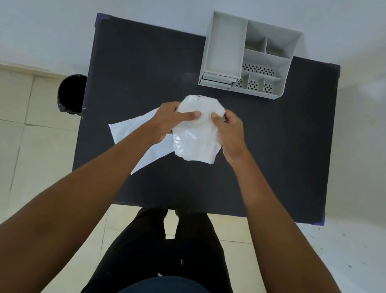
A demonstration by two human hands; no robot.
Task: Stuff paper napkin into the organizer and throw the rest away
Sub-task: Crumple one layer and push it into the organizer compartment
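Both hands, left hand (pixel 165 122) and right hand (pixel 231 134), grip a plastic-wrapped napkin pack (pixel 196 134) above the worktop (pixel 274 160); the organizer (pixel 224 49) stands far right.

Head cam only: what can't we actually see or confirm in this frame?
- Napkin pack: whether it is open, hidden by left hand and right hand.
- White sheet: partly covered by the left hand and forearm.
- Bin: inside too dark, right side cut off by the table.
- Organizer: drawer contents at the front not visible.
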